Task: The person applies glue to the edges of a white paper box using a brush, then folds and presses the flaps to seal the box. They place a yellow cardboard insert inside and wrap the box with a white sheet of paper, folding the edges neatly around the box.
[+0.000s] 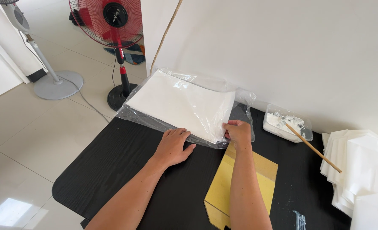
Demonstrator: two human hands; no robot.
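Sheet extraction — left hand flat, fingers spread, pinning the clear plastic bag on the black table; right hand pinches the white paper stack at the bag's mouth — next, likely a steady outward pull.

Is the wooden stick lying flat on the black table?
No, the thin wooden stick leans with one end in the clear plastic tub of white paste.

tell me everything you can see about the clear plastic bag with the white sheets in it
The clear plastic bag is thin, crinkled and glossy, holding a flat stack of white sheets. It lies tilted on the far part of the black table, overhanging its far edge. The left hand presses its near edge flat; the right hand pinches the sheets' corner at its opening.
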